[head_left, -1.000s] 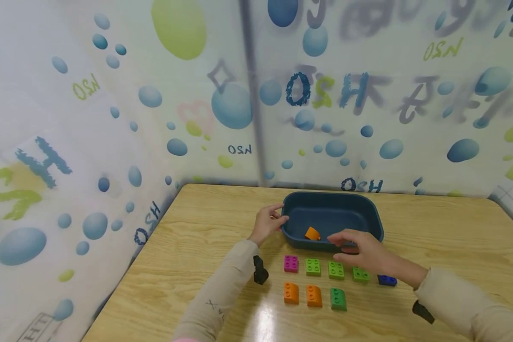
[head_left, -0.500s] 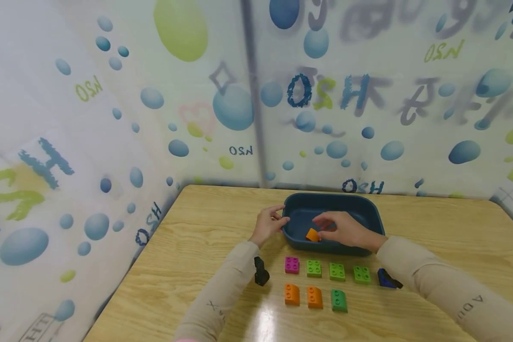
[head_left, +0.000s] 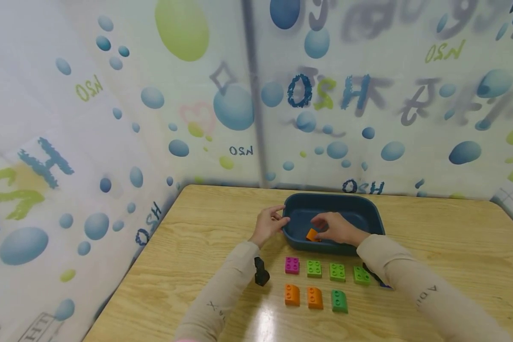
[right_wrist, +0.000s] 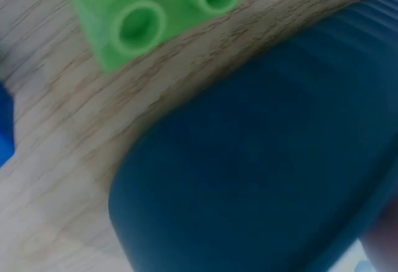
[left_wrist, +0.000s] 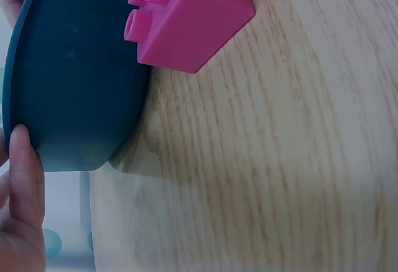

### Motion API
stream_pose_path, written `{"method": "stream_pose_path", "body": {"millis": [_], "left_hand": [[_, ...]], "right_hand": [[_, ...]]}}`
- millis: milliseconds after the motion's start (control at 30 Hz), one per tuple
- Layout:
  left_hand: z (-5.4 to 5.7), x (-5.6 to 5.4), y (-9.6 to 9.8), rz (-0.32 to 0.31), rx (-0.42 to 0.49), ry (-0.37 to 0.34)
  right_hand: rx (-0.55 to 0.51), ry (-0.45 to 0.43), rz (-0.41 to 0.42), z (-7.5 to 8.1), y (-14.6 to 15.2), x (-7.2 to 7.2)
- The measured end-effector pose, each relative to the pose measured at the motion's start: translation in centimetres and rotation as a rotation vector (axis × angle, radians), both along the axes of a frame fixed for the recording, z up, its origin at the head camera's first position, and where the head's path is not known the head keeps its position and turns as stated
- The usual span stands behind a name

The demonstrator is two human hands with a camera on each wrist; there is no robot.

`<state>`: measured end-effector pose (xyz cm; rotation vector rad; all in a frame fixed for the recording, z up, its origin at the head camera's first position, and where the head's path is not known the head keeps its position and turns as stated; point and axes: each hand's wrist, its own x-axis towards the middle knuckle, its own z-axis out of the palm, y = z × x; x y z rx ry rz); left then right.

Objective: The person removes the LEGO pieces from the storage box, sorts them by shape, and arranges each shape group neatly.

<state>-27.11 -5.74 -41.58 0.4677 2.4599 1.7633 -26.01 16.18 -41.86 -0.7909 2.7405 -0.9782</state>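
Observation:
A dark blue plastic tub (head_left: 303, 245) stands toward the back of the table. My left hand (head_left: 268, 224) grips its left rim, with a finger (left_wrist: 23, 178) against the outer wall in the left wrist view. Inside the tub, near its front left, lies an orange toy building brick (head_left: 311, 234). Curled over that brick is my right hand (head_left: 335, 229), thumb right at the brick's side and fingertips just above it; I cannot tell whether they pinch it. In the right wrist view the tub's wall (right_wrist: 249, 160) hides most of the hand.
In front of the tub sit a magenta brick (head_left: 292, 265) and several lime green bricks (head_left: 314, 268). A blue brick (right_wrist: 5, 126) is mostly under the right sleeve. Nearer are two orange curved bricks (head_left: 291, 295) and a green one (head_left: 339, 301). A printed curtain backs the table.
My right hand has moved left from above the tub's front edge down into the tub, to the orange brick. My left hand stays on the rim.

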Motion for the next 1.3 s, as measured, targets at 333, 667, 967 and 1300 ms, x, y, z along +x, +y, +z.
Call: {"method": "stream_pose_path", "body": {"millis": [333, 667, 967, 1300], "left_hand": [[-2.0, -1.3, 0.2, 0.03, -0.037, 0.009], [-2.2, -1.4, 0.2, 0.019, -0.03, 0.017], [-2.2, -1.5, 0.0, 0.024, -0.029, 0.008], [-2.1, -1.4, 0.0, 0.029, -0.037, 0.003]], "right_hand": [[0.026, -0.046, -0.006, -0.8, -0.5, -0.4], [0.001, -0.055, -0.044, -1.4, -0.4, -0.9], [0.014, -0.039, -0.038, -1.5, -0.5, -0.9], [0.003, -0.07, -0.037, -1.5, -0.6, -1.0]]}}
